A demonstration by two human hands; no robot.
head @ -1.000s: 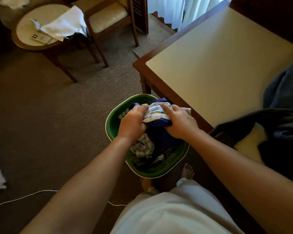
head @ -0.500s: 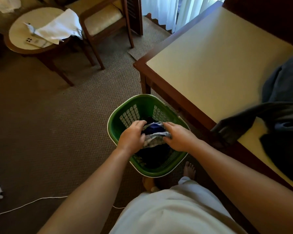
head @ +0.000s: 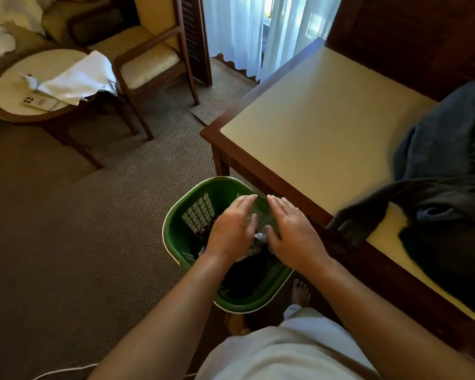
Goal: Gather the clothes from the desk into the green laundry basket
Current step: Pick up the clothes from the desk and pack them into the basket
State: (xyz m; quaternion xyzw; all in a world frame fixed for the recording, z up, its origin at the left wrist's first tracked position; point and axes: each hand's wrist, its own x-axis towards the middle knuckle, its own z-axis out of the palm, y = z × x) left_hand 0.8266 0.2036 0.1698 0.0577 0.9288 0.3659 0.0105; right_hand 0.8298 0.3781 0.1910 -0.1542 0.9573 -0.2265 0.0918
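The green laundry basket (head: 176,237) stands on the carpet beside the desk (head: 313,138). Dark and checked clothes (head: 247,272) lie inside it, mostly hidden by my hands. My left hand (head: 231,229) and my right hand (head: 291,231) hover side by side over the basket, fingers straight and spread, holding nothing. On the desk's right part lies a heap of dark clothes: a blue-grey garment (head: 447,138) and a black one (head: 433,204) whose sleeve hangs over the desk's front edge.
A round side table (head: 8,91) with a white cloth (head: 77,80) and a phone (head: 36,101) stands at the far left. Behind it is a wooden armchair (head: 148,61). A white cord (head: 61,370) runs across the carpet. My bare foot (head: 300,292) is beside the basket.
Both hands pushed the blue and checked bundle down into the basket, then let go. Their fingers are now straight above it, and the view has tilted upward.
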